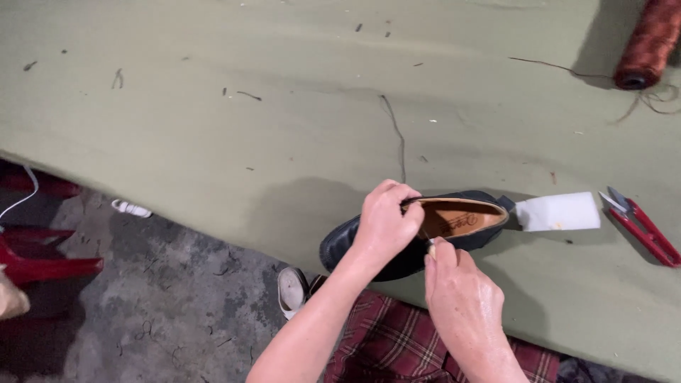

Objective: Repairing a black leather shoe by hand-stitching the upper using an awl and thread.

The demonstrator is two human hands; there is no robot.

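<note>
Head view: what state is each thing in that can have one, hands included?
Black shoe: lying on the table edge, opening up, tan insole showing.
Left hand: fingers closed on the shoe's collar.
Right hand: fingertips pinched at the shoe's near rim; what they hold is too small to tell.
Red snips: lying flat, unheld.
Thread spool: on its side, thread trailing loose.
White block: lying behind the heel.

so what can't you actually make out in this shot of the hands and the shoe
Head view only:
- Front of the black shoe: covered by the left hand.
- What the right hand pinches at the shoe's rim: too small, hidden by its fingertips.
- Thread spool: cut off by the top right edge.
- Red snips: handle end cut off by the right edge.
</note>
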